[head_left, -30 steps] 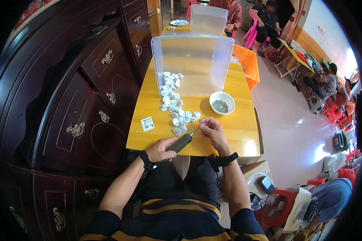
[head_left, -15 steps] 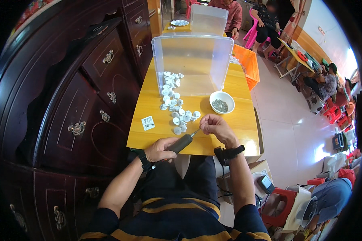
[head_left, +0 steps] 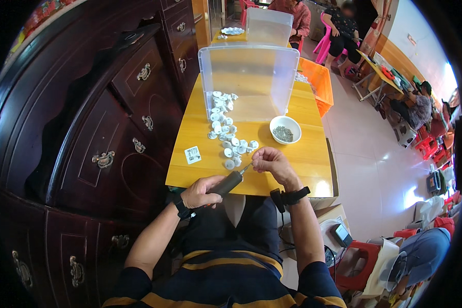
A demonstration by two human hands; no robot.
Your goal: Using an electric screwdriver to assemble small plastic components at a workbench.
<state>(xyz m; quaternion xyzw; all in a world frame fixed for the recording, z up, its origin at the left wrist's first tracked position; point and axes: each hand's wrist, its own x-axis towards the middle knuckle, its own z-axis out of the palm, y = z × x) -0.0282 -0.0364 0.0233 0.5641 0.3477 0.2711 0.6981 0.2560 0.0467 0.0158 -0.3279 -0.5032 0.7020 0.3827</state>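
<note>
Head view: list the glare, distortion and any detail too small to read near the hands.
Head view: glare whitens the near right corner of the yellow table and patches of the floor; head view: fisheye distortion bows the dark cabinet; head view: what, if anything, the right hand pinches by the tip of the gray tool is too small to tell.

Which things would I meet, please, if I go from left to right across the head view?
Dark wooden cabinet → left hand → dark-handled tool → right hand → orange crate → red stool.
</note>
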